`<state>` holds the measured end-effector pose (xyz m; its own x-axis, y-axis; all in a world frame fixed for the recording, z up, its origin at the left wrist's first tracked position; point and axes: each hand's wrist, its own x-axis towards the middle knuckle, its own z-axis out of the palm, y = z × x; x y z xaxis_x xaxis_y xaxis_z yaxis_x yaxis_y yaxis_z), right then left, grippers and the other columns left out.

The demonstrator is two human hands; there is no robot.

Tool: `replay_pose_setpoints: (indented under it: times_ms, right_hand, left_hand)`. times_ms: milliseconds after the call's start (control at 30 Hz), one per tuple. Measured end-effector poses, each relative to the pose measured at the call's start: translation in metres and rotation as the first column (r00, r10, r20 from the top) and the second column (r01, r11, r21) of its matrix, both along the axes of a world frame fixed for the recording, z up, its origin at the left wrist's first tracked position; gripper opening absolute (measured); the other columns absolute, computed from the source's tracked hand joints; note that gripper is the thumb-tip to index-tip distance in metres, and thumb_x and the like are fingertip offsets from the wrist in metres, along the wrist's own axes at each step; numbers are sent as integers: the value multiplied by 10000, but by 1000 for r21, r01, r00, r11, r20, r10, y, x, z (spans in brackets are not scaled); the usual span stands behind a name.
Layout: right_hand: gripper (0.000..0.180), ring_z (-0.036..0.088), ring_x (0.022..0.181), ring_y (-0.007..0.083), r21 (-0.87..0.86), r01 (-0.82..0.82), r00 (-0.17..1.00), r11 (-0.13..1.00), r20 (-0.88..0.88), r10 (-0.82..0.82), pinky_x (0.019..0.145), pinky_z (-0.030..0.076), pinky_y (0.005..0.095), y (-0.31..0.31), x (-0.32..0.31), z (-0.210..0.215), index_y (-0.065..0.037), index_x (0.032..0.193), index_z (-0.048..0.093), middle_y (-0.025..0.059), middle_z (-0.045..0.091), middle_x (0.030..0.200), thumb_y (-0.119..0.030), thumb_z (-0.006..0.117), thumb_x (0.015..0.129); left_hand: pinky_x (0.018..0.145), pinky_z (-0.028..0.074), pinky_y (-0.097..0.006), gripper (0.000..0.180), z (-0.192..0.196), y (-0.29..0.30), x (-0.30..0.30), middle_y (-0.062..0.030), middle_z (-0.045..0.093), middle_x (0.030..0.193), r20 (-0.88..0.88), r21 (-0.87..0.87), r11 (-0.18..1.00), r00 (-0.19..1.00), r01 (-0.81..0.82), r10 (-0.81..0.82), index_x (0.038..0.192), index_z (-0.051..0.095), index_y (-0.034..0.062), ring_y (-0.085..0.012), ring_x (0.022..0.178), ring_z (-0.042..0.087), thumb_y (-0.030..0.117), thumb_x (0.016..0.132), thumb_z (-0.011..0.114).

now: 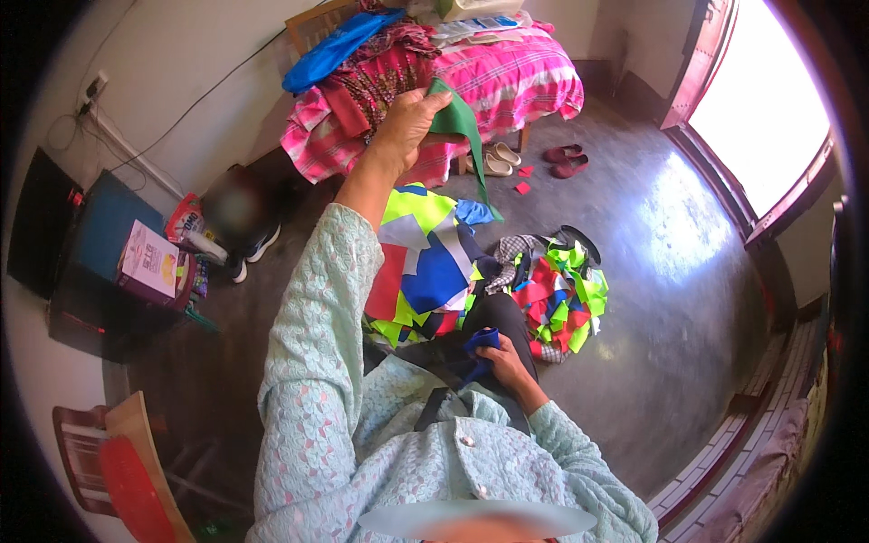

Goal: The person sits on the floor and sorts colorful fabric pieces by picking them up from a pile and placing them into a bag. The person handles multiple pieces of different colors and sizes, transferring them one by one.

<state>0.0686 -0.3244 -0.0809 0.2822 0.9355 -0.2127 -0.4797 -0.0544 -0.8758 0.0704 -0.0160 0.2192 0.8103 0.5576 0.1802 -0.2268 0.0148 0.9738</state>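
Note:
My left hand (409, 122) is raised far out in front, closed on one end of a green fabric scrap (463, 120). The scrap hangs down from my fingers to a narrow point. Low by my lap, my right hand (509, 364) grips a dark blue fabric scrap (481, 341). In front of my legs lies a spread of large fabric pieces (429, 262) in blue, red, grey and neon yellow. Right of it is a heap of smaller scraps (568, 303), mostly red, white and neon yellow, beside checked cloth (512, 253).
A bed (507, 77) with a pink checked cover stands ahead, a blue bag (337, 52) on it. Shoes (568, 161) and small red scraps (523, 188) lie on the floor. Left are a dark box (118, 208) and a wooden chair (81, 457). A bright doorway (760, 100) opens at right.

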Motion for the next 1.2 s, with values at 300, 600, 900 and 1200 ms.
replay_pose_setpoints:
  times_ms: [300, 600, 900, 1200]
  right_hand:
    - [163, 577, 778, 111, 11, 20, 1000, 1000, -14, -19, 730, 459, 248, 1, -2, 1, -59, 956, 607, 6, 625, 860, -25, 583, 798]
    - [169, 574, 790, 110, -43, 47, 999, 998, -17, -48, 749, 453, 254, 3, -3, -7, -62, 936, 617, 0, 628, 868, -7, 569, 784]
    - [238, 594, 837, 153, -46, 106, 991, 993, -81, -109, 805, 470, 292, 2, 1, -19, -55, 1006, 606, 21, 635, 897, -1, 574, 776]
    - [344, 516, 809, 175, 94, 247, 915, 964, -349, -201, 725, 414, 283, 2, 7, -9, -49, 1025, 528, 36, 532, 878, -149, 626, 711]
  left_hand:
    - [756, 532, -339, 187, -52, 76, -84, -33, 626, 916, 71, 69, 954, 955, -293, 289, 982, 603, 61, -143, 816, 613, 226, 898, 583]
    - [659, 428, -328, 252, -166, 129, -193, -22, 598, 771, -284, 507, 698, 667, -505, 689, 864, 605, -4, -113, 712, 523, 238, 907, 549]
    - [741, 480, -463, 239, -186, 134, -204, -187, 648, 837, -199, 716, 386, 361, -582, 911, 864, 589, 30, -382, 821, 622, 254, 809, 650]
    - [779, 498, -359, 203, -205, 35, -198, -141, 654, 943, -49, 689, 392, 499, -610, 865, 994, 593, 25, -268, 901, 641, 118, 822, 647]
